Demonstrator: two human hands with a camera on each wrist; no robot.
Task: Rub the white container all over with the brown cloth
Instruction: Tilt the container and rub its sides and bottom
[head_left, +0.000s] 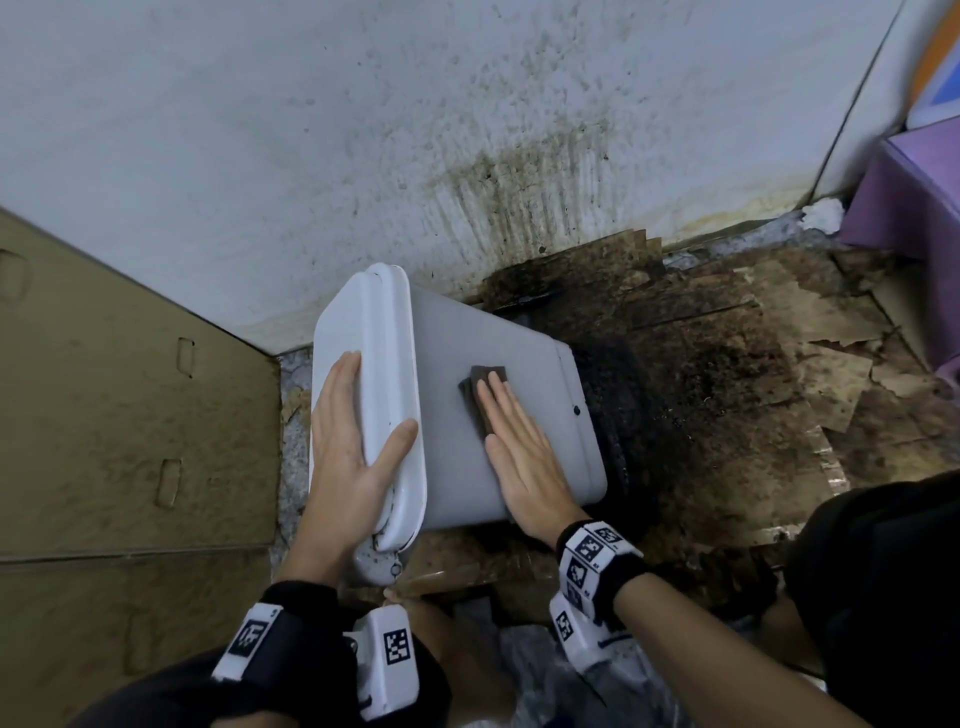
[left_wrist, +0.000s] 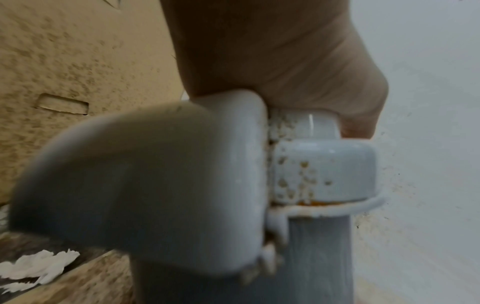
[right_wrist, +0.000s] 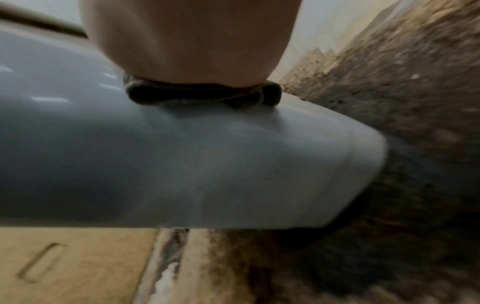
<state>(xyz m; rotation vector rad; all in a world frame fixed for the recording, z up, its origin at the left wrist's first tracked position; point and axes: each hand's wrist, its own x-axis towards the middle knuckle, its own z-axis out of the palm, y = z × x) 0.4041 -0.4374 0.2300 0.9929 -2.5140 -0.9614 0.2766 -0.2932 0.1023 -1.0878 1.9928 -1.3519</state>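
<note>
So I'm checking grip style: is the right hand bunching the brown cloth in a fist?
No, the right hand lies flat with straight fingers, pressing the brown cloth against the white container.

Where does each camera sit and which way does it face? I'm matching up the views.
Head: above, looking down at the white container; both hands and forearms show.
Left wrist: low, looking along the left hand at the container's lid end.
Right wrist: looking along the right hand pressing the brown cloth.
All share the container.
</note>
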